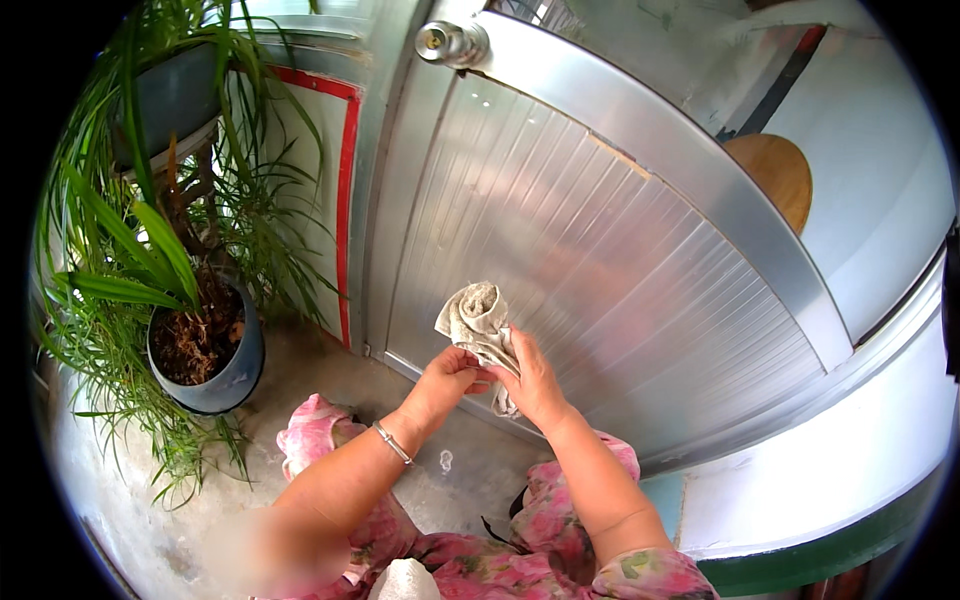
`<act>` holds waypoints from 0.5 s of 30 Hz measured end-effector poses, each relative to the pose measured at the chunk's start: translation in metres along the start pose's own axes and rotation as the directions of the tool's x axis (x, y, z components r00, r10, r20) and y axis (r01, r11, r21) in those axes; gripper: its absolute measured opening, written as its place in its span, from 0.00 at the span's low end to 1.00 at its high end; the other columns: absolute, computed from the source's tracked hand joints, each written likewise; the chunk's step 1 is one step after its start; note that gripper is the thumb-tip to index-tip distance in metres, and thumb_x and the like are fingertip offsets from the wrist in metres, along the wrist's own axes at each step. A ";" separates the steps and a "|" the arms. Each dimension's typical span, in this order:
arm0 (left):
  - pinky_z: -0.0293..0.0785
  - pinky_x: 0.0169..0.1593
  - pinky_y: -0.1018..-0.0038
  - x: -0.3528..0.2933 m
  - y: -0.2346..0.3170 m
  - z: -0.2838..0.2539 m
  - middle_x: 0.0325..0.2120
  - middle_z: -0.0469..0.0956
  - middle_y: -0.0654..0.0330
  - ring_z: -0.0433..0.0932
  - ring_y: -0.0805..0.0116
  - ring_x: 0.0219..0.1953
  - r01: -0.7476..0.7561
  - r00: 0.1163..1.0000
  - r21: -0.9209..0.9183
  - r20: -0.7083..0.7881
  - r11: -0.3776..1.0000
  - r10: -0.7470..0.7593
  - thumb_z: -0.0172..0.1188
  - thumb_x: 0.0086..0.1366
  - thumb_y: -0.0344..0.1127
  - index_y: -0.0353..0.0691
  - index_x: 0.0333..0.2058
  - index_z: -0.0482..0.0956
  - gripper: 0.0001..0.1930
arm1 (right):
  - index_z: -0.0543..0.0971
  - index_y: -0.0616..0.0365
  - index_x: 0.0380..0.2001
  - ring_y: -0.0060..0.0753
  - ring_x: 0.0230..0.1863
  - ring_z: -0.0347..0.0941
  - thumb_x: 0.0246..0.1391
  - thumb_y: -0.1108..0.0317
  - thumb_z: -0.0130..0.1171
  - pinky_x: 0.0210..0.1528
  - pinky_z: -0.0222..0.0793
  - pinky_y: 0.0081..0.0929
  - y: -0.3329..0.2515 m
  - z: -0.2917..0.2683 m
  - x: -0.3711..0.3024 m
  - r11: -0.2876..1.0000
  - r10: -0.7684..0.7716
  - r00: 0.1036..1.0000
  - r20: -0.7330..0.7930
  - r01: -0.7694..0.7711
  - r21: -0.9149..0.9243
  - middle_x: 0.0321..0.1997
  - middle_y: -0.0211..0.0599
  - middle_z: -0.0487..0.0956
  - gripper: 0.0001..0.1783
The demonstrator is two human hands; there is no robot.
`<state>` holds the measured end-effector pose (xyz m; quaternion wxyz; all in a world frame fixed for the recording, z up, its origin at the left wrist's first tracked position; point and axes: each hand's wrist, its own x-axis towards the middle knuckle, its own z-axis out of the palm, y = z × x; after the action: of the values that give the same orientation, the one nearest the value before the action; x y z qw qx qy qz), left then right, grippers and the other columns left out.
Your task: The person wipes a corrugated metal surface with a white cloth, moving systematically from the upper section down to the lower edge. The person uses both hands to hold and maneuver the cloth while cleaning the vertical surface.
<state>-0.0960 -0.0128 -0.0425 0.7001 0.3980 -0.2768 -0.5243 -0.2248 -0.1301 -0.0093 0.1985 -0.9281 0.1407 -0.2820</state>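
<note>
A beige, crumpled cloth is bunched up in front of me, with a loose end hanging below my fingers. My left hand pinches its lower left side, and a silver bracelet circles that wrist. Around the right side of the same cloth, my right hand is closed, thumb toward the left hand. Just beyond both hands stands a ribbed metal door panel, apart from the cloth as far as I can tell.
A round door knob juts out at the door's upper left. To the left, a grey pot with a leafy plant stands on the concrete floor. Another planter sits above it. A white ledge with a green edge curves along the right.
</note>
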 end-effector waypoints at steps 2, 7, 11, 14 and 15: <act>0.73 0.50 0.69 -0.002 0.004 0.001 0.44 0.76 0.56 0.76 0.65 0.48 -0.033 0.999 0.006 -0.002 0.999 0.033 0.48 0.63 0.24 0.34 0.49 0.68 0.15 | 0.60 0.61 0.59 0.54 0.51 0.69 0.45 0.73 0.65 0.51 0.68 0.39 -0.010 -0.004 0.006 0.998 -0.048 0.998 -0.037 0.049 0.029 0.51 0.50 0.70 0.38; 0.73 0.47 0.72 -0.003 0.014 -0.008 0.45 0.75 0.58 0.76 0.67 0.46 -0.191 0.981 0.012 -0.040 0.982 0.191 0.48 0.64 0.23 0.37 0.52 0.69 0.17 | 0.62 0.59 0.58 0.55 0.51 0.69 0.41 0.76 0.64 0.52 0.67 0.40 -0.036 -0.027 0.041 0.976 -0.189 0.982 -0.026 0.184 -0.120 0.52 0.50 0.69 0.38; 0.72 0.44 0.76 -0.010 0.036 0.002 0.44 0.74 0.61 0.76 0.70 0.42 -0.283 0.959 0.019 -0.011 0.959 0.283 0.48 0.64 0.22 0.43 0.56 0.67 0.21 | 0.66 0.59 0.57 0.52 0.53 0.68 0.36 0.79 0.64 0.54 0.66 0.37 -0.087 -0.086 0.096 0.910 -0.278 0.960 -0.036 0.251 -0.330 0.53 0.47 0.69 0.39; 0.72 0.41 0.77 -0.004 0.030 0.001 0.41 0.74 0.64 0.75 0.73 0.39 -0.187 0.982 0.051 0.013 0.981 0.187 0.48 0.64 0.22 0.45 0.56 0.68 0.22 | 0.71 0.54 0.54 0.48 0.53 0.68 0.34 0.79 0.65 0.53 0.66 0.36 -0.120 -0.125 0.147 0.810 -0.417 0.901 -0.123 0.306 -0.500 0.50 0.42 0.69 0.37; 0.72 0.41 0.77 -0.001 0.025 0.005 0.40 0.74 0.64 0.75 0.74 0.39 -0.176 0.984 0.084 0.055 0.981 0.172 0.48 0.63 0.22 0.44 0.56 0.69 0.21 | 0.72 0.53 0.53 0.46 0.51 0.68 0.34 0.79 0.65 0.52 0.67 0.36 -0.125 -0.135 0.163 0.741 -0.493 0.857 -0.151 0.323 -0.589 0.49 0.40 0.69 0.36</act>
<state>-0.0870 -0.0099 -0.0187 0.7180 0.3906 -0.3501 -0.4575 -0.1539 -0.1196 0.2254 -0.1638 -0.8997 0.0338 -0.4032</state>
